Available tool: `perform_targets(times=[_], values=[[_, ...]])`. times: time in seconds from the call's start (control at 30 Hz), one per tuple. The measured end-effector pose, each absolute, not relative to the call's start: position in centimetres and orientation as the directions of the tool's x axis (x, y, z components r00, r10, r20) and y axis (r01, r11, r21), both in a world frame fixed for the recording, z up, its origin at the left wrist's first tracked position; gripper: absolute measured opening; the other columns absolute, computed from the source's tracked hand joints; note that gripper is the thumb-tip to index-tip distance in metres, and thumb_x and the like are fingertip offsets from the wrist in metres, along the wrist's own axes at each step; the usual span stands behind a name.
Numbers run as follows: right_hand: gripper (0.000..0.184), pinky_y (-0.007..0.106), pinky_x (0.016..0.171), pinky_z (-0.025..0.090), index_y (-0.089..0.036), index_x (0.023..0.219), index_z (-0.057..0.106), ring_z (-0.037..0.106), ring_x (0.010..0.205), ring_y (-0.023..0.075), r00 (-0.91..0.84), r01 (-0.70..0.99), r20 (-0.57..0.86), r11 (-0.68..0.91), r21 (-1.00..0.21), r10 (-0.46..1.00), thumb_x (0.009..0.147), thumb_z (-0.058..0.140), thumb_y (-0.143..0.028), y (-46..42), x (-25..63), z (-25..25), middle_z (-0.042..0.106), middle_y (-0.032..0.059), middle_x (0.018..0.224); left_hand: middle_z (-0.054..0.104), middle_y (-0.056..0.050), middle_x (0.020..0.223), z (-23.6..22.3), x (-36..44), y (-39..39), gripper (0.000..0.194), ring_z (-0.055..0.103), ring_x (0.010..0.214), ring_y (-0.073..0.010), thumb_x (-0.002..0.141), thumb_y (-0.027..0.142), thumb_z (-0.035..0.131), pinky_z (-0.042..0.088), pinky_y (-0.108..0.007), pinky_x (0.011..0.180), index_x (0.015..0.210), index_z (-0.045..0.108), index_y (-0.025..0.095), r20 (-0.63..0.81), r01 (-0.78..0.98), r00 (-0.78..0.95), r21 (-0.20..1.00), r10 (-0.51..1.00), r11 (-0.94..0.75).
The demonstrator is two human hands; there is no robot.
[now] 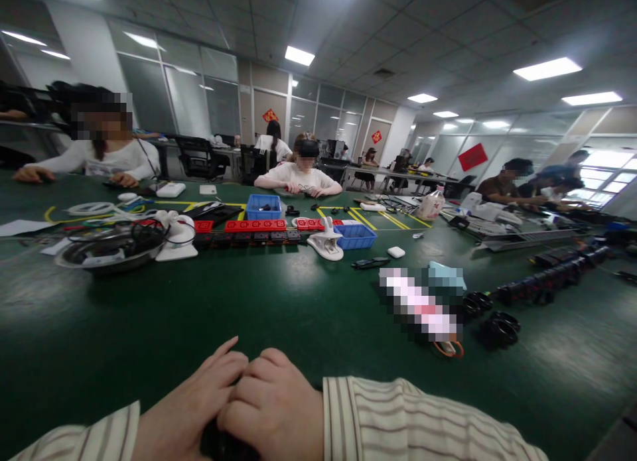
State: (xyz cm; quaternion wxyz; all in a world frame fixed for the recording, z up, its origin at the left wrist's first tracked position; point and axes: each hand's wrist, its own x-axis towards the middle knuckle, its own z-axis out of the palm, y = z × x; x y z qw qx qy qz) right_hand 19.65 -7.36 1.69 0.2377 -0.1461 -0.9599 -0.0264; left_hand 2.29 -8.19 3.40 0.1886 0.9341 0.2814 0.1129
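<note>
At the bottom of the head view my two hands meet over the near edge of the green table. My left hand (192,398) is curved, its fingertips tucked against my other hand and one finger pointing up and away. My right hand (273,404) has its fingers curled together and overlaps the left fingers. Below and between them shows part of a smooth black object (229,444); both hands close around it, and most of it is hidden, so its kind cannot be made out. Striped cream sleeves cover both wrists.
On the green table (199,315) lie a blurred-out phone (421,305), black coiled rings (500,329), a white case (396,252), a white clamp (326,241), blue bins (355,237), red-black strips (253,227) and a metal bowl (99,262). Several people sit around.
</note>
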Motion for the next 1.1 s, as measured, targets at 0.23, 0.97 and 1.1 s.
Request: perform_targets(times=[0.23, 0.97, 1.1], values=[[0.025, 0.035, 0.086, 0.037, -0.020, 0.088, 0.059, 0.053, 0.093, 0.0164, -0.897, 0.141, 0.426, 0.990, 0.028, 0.115, 0.083, 0.057, -0.045, -7.5, 20.0, 2.4, 0.066, -0.0030, 0.086, 0.057, -0.002, 0.103, 3.2, 2.2, -8.4, 0.052, 0.055, 0.102, -0.0293, 0.063, 0.044, 0.070, 0.023, -0.057, 0.107, 0.111, 0.057, 0.030, 0.099, 0.459, 0.820, 0.474, 0.564, -0.751], [0.022, 0.032, 0.071, 0.036, -0.018, 0.083, 0.052, 0.052, 0.080, 0.0143, -0.730, 0.213, 0.670, 0.976, 0.036, 0.135, 0.085, 0.048, -0.039, -7.3, 19.9, 1.8, 0.061, -0.0020, 0.075, 0.063, 0.000, 0.098, 3.4, 2.5, -8.6, 0.047, 0.061, 0.096, -0.0258, 0.068, 0.044, 0.069, 0.031, -0.053, 0.106, 0.112, 0.058, 0.032, 0.188, 0.449, 0.817, 0.387, 0.545, -0.806], [0.017, 0.034, 0.091, 0.034, -0.020, 0.086, 0.056, 0.051, 0.093, 0.0153, -0.812, 0.080, 0.583, 0.993, 0.085, 0.016, 0.084, 0.058, -0.038, -7.3, 20.3, 1.9, 0.065, -0.0039, 0.088, 0.064, 0.000, 0.100, 3.8, 2.8, -8.8, 0.051, 0.061, 0.095, -0.0268, 0.057, 0.037, 0.070, 0.036, -0.046, 0.104, 0.106, 0.057, 0.029, 0.171, 0.481, 0.790, 0.421, 0.589, -0.769]])
